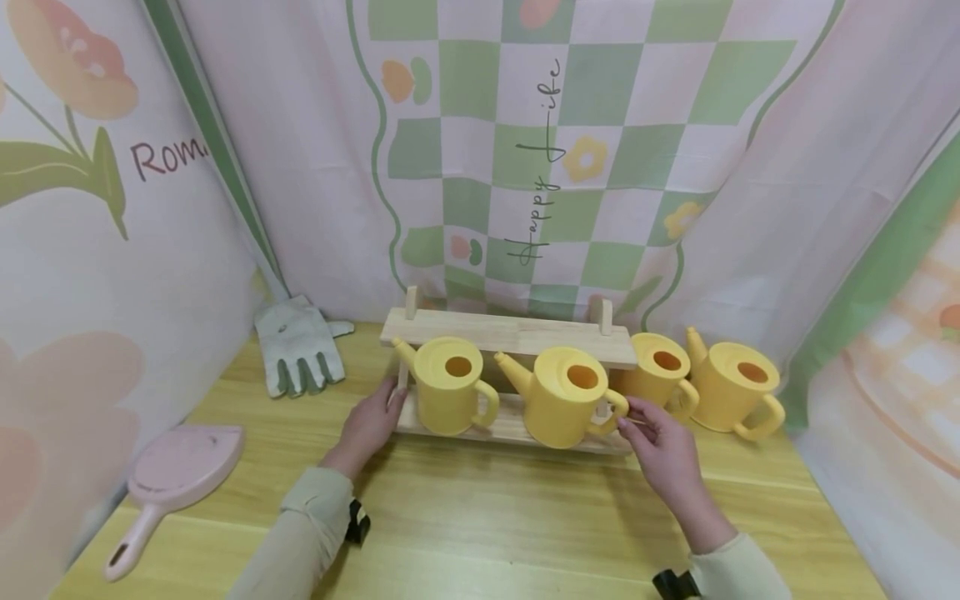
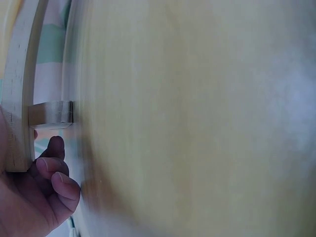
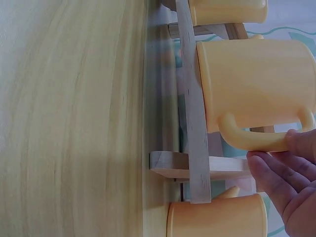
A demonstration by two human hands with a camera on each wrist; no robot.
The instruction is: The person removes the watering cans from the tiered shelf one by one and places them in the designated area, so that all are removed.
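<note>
L hand [image 1: 367, 427] clamped round L end of wooden rack [image 1: 513, 331]; R hand [image 1: 663, 450] pinching handle [image 3: 252, 141] of yellow watering can [image 1: 553, 408], upright on lower shelf [image 1: 504, 423], spout L; 2nd can [image 1: 447, 396] beside it, same shelf; 3rd can [image 1: 645, 386] & 4th can [image 1: 722, 396] R of rack on table [image 1: 495, 525]; glove [image 1: 296, 337] far L.

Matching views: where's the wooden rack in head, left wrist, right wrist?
Head: wooden rack just below centre, between left hand and right hand.
Left wrist: wooden rack along the upper left edge, left hand at its lower end.
Right wrist: wooden rack right of centre, its front edge running vertically.
Shared landmark: wood-grain tabletop.
</note>
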